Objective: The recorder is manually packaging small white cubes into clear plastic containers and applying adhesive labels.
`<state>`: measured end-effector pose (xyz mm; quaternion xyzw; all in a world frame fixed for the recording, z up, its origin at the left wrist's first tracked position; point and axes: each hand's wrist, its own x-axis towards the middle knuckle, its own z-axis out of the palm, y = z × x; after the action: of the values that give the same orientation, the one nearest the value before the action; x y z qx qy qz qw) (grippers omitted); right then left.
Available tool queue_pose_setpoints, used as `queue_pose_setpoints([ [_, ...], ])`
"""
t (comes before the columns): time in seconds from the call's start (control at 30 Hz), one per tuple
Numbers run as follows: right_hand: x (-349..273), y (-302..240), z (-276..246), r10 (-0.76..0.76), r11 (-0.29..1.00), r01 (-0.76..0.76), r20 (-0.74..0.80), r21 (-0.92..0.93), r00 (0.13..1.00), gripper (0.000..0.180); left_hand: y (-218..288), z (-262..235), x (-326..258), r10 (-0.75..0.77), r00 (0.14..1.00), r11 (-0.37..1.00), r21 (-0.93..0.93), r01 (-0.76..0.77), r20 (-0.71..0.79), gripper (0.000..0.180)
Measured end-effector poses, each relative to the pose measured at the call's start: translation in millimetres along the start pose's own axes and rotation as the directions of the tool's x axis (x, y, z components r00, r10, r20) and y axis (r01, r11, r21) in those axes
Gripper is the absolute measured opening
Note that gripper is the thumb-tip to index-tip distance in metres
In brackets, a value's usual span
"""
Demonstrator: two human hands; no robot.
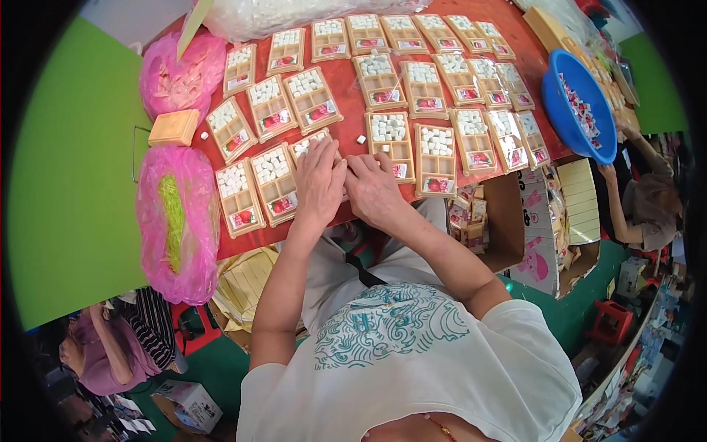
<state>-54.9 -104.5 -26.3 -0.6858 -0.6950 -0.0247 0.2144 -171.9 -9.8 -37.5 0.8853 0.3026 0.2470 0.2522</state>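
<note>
Close to the table's near edge, a shallow tan compartment tray [300, 147] lies mostly hidden under both my hands. White cubes show in its far part. My left hand [318, 179] rests over it with the fingers stretched forward. Beside it, at the tray's right side, my right hand [374, 190] has curled fingers; what they grip, if anything, is hidden. A similar filled tray [274, 184] with a red-printed packet lies left of my hands, and another filled tray [392, 147] lies to the right. Between the hands and that right tray sits a loose white cube [361, 138].
Several more filled trays stand in rows on the red table [342, 88]. At left are pink bags, one with green shreds [173, 228], and a tan block [174, 128]. A co-worker's hand [608, 174] is by a blue basin [554, 96] of small packets. An open carton [504, 221] stands below.
</note>
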Motion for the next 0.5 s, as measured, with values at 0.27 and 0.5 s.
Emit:
queue_pose_setpoints([
  [0.27, -10, 35, -18, 0.212, 0.975, -0.219, -0.160, -0.028, 0.964, 0.040, 9, 6, -5, 0.006, 0.994, 0.945, 0.325, -0.042, 0.110, 0.050],
  [0.5, -1, 55, -26, 0.203, 0.979, -0.199, -0.174, 0.040, 0.963, 0.032, 6, 2, 3, 0.033, 0.997, 0.955, 0.292, -0.053, 0.072, 0.045],
])
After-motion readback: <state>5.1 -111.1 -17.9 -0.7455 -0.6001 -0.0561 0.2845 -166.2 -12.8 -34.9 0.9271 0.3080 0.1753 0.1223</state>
